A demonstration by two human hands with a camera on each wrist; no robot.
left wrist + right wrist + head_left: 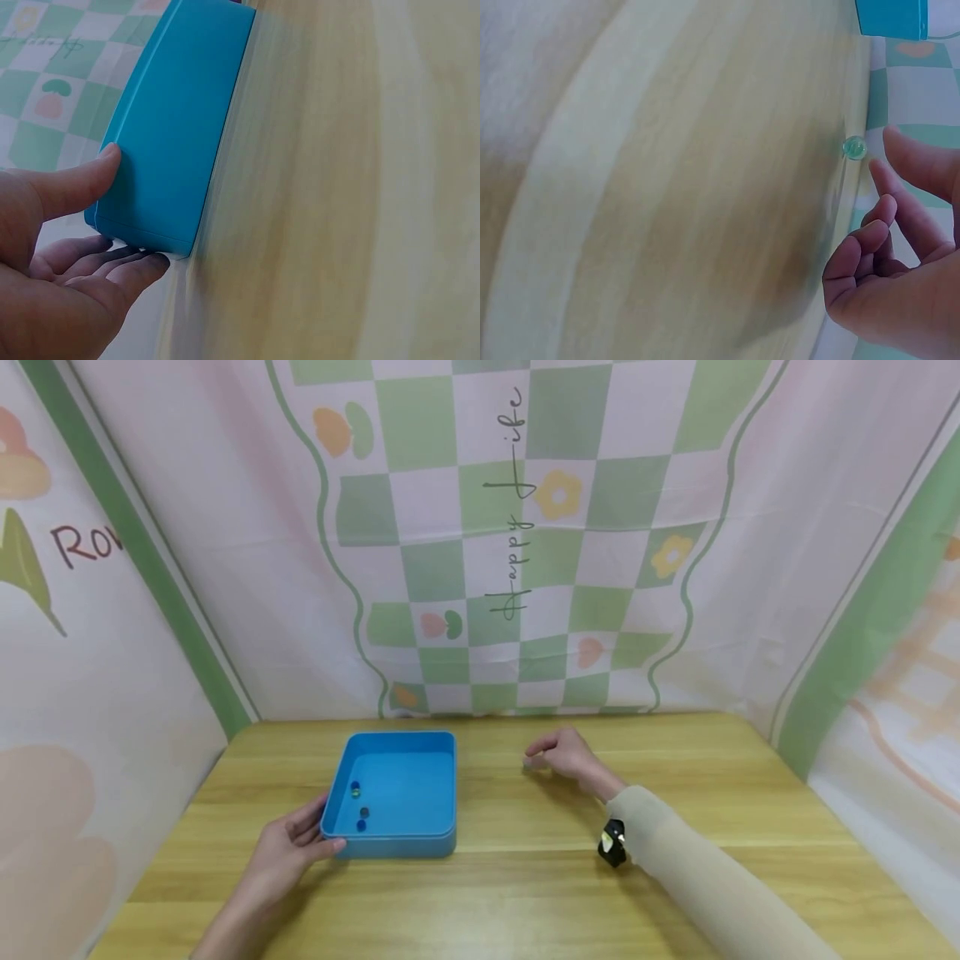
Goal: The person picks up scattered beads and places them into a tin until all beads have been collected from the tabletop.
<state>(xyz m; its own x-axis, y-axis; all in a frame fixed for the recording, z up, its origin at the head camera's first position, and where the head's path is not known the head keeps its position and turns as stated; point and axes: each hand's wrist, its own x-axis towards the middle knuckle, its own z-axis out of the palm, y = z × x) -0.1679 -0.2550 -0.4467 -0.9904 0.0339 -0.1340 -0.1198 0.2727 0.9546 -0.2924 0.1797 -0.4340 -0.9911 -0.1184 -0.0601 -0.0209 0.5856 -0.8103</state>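
Note:
A square blue open box [397, 846] stands on the wooden table. My left hand [279, 852] holds its near left corner, the thumb pressed on the front wall and the fingers against the left side. Inside, along the left part of the floor, lie several small marbles, among them a dark blue marble [362, 826] and a greyish marble [364, 812]. To the right of the box, my right hand [570, 756] is low over the table. Just beyond its thumb and forefinger tips is a pale green glass marble [854, 148], with a gap between. The other fingers are curled.
The wooden table [525, 902] reaches back to a hanging cloth [420, 510] with a green and white check. More printed cloth hangs at both sides. A black device [612, 843] sits at the right wrist, by the beige sleeve [697, 868].

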